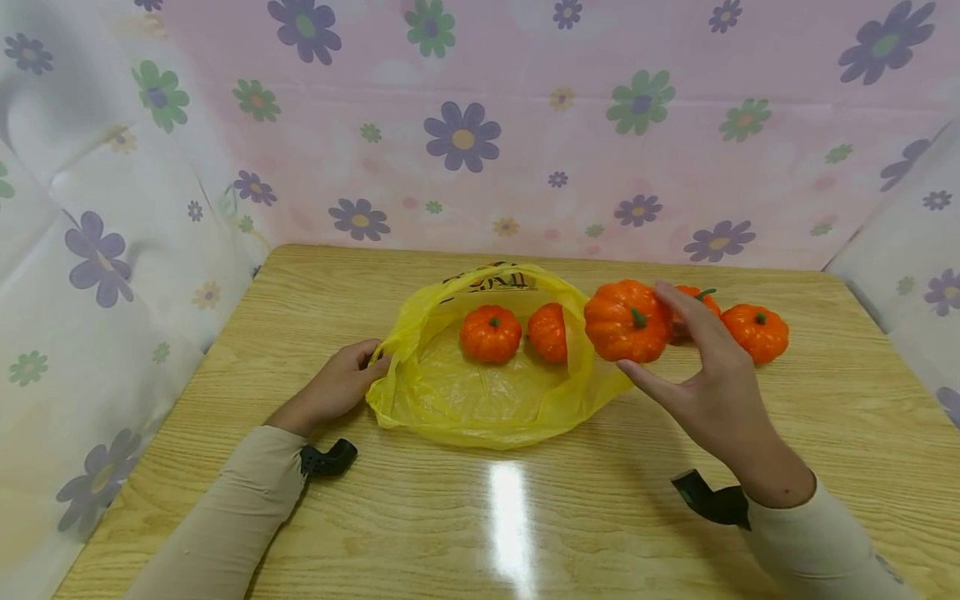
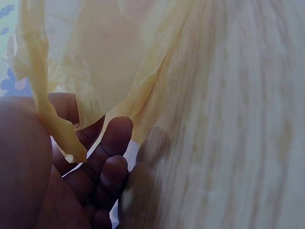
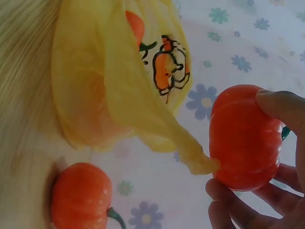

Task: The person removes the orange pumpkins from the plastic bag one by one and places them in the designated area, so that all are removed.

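Note:
A yellow plastic bag lies on the table with its mouth spread wide. Inside it sit two small orange pumpkins, one in the middle and one to its right, partly covered by the bag's side. At the bag's left edge, my left hand holds the thin film; in the left wrist view a strip of the bag runs between thumb and fingers. My right hand grips another orange pumpkin between thumb and fingers, raised beside the bag's right rim, its green stem showing.
Two more pumpkins rest on the wooden table right of the bag: one in plain sight, the other half hidden behind my right hand. A flower-patterned cloth hangs behind the table's back edge and along both sides.

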A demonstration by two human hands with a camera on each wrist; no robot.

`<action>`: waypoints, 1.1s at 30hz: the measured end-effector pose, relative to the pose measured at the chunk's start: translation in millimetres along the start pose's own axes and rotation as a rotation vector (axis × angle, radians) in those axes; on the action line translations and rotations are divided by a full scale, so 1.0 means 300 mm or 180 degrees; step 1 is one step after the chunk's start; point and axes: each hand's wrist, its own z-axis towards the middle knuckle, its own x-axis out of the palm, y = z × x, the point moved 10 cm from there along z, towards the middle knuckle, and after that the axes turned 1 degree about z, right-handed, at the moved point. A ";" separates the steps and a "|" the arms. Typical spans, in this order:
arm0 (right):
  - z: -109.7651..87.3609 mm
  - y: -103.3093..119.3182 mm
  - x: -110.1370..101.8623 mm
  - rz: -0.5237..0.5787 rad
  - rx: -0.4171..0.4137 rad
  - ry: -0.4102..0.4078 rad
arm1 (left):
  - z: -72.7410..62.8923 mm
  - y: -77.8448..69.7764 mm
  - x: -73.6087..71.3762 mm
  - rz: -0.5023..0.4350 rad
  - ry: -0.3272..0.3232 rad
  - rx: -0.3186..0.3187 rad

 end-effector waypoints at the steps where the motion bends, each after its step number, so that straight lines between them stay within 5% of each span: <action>1: -0.003 -0.010 -0.001 -0.0017 0.0024 0.0004 | 0.000 0.001 0.000 0.0003 -0.0001 0.0002; 21: -0.016 -0.172 -0.021 -0.0234 0.0495 0.0065 | -0.002 -0.002 -0.001 -0.0003 0.0003 0.0012; 33: -0.042 -0.309 -0.022 -0.0264 0.1196 0.0457 | -0.005 0.002 0.000 -0.0105 -0.0033 -0.0059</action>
